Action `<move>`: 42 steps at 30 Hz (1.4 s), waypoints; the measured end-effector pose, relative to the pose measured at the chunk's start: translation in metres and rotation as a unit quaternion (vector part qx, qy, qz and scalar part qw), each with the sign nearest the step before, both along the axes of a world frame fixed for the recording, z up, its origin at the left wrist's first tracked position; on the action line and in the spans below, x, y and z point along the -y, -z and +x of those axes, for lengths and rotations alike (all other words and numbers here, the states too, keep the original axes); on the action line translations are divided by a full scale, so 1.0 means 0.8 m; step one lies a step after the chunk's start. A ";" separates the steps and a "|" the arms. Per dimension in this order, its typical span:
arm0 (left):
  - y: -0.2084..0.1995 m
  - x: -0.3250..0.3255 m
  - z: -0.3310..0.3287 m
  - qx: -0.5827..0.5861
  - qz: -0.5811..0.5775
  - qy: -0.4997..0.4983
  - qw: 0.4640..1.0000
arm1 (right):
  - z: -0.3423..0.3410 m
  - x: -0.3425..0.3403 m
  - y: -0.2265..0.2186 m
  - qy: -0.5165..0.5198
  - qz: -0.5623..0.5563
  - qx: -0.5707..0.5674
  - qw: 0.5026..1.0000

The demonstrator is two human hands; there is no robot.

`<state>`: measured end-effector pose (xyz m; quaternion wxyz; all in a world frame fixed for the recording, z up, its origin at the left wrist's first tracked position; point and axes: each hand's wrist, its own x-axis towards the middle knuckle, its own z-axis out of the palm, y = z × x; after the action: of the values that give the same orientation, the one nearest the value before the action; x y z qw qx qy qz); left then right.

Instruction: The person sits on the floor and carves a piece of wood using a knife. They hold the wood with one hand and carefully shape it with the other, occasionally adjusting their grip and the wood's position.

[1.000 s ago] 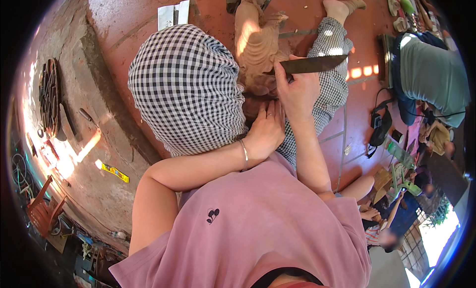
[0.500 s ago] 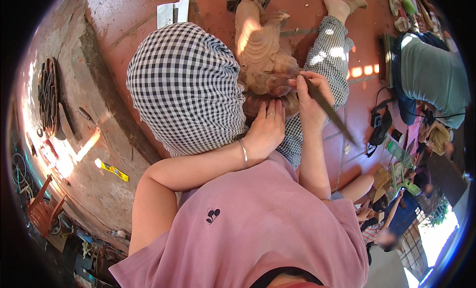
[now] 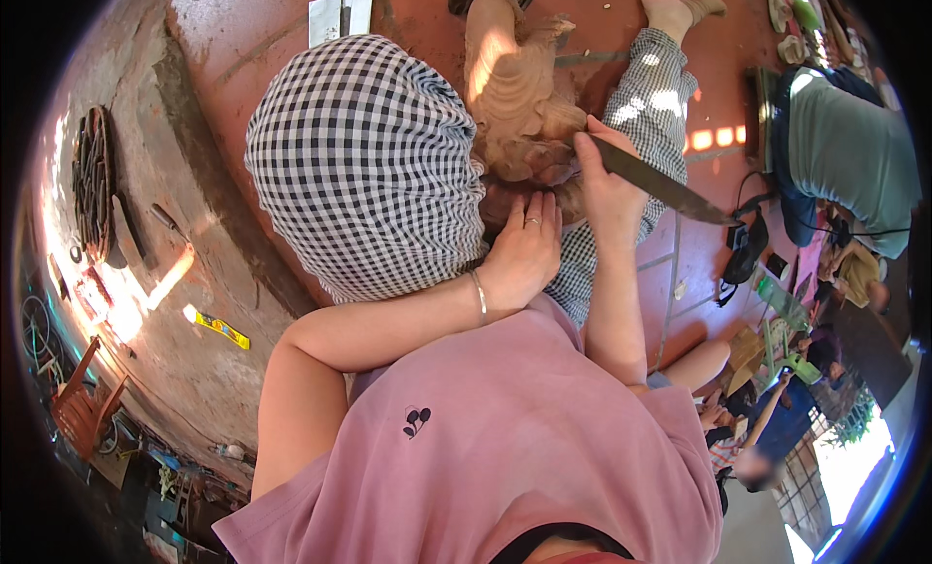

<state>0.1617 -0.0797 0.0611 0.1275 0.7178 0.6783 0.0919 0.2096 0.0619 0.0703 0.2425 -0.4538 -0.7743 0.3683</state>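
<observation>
A carved brown wooden figure with rippled folds lies between my legs, its near end rounded and darker. My left hand lies on that near end, fingers stretched out flat, a ring and a bangle on it. In my right hand is a long, flat, dark metal blade, gripped between thumb and fingers beside the wood. The blade's wide end points out to the right. Its other end is hidden by my fingers, so I cannot tell whether it touches the wood.
My bent knee in checked cloth rises left of the figure. On the concrete ledge lie a bundle of dark rods, a handled tool and a yellow cutter. A seated person is at right.
My right hand has shifted slightly up and right, turning the blade so that its free end swings upward and outward. My left hand stays on the wood.
</observation>
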 end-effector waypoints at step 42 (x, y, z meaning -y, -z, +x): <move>-0.003 -0.002 -0.002 -0.020 -0.004 0.019 1.000 | 0.016 -0.040 0.008 0.010 -0.173 -0.041 0.984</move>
<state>0.1597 -0.0781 0.0633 0.1186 0.7321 0.6669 0.0727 0.2225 0.0940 0.0637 0.1957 -0.4813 -0.6838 0.5123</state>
